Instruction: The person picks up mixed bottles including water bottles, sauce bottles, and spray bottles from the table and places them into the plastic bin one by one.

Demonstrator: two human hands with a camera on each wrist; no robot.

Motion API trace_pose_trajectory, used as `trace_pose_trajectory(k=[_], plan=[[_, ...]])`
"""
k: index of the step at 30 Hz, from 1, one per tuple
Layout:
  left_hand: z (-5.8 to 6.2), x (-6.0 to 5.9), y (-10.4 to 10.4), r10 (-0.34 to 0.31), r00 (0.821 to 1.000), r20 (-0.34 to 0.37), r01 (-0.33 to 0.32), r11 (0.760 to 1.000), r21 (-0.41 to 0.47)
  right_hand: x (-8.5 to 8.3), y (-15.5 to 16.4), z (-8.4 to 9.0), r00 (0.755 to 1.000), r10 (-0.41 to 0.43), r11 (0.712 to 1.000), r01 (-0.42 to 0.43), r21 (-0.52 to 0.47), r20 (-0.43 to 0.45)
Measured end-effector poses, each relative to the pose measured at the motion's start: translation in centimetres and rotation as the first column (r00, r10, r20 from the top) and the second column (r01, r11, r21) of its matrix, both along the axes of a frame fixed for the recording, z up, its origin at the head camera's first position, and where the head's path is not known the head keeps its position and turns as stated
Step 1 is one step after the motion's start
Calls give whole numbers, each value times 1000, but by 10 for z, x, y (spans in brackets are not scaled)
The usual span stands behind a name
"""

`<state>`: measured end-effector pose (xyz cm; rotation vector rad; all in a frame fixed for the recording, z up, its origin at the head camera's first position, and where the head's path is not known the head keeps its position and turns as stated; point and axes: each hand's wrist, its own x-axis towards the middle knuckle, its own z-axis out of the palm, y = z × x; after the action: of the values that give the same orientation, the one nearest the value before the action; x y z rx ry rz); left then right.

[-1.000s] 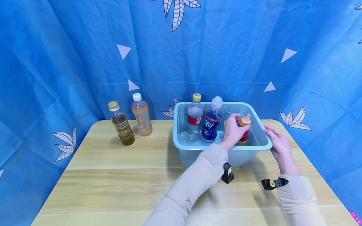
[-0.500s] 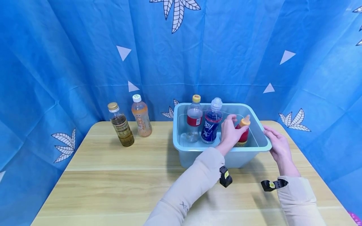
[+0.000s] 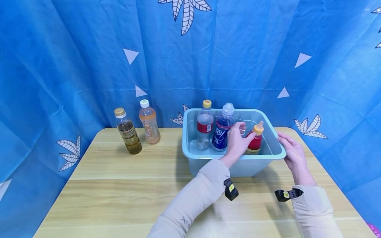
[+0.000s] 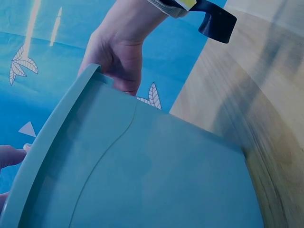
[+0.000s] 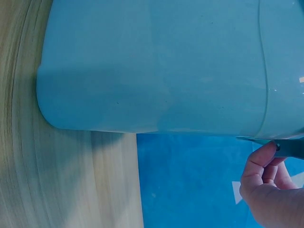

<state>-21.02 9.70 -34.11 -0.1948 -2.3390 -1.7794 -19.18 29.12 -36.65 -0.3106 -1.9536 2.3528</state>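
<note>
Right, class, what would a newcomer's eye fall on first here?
Probably the pale blue, rectangular plastic tub right of centre, the person's bare right hand gripping its rim. Inside, a red, orange-capped bottle stands out beside the bare left hand. Behind hangs a bright blue, leaf-printed fabric curtain.

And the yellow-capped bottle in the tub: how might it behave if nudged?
The yellow-capped bottle is probably light, since its clear body looks empty. Being tall and narrow, it could tip easily, though the surrounding tub walls might stop a full fall.
</note>
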Motion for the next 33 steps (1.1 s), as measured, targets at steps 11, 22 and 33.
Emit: trace_pose_trajectory(k=[11, 22, 33], plan=[[1, 8, -14, -71, 997, -9, 71, 993, 90, 0, 1, -2, 1000, -8, 1000, 7, 17, 23], [11, 17, -39, -101, 994, -31, 103, 991, 85, 0, 2, -2, 999, -23, 999, 23, 24, 36], [15, 22, -69, -97, 992, -82, 103, 992, 67, -14, 16, -21, 1000, 13, 999, -13, 46, -7]])
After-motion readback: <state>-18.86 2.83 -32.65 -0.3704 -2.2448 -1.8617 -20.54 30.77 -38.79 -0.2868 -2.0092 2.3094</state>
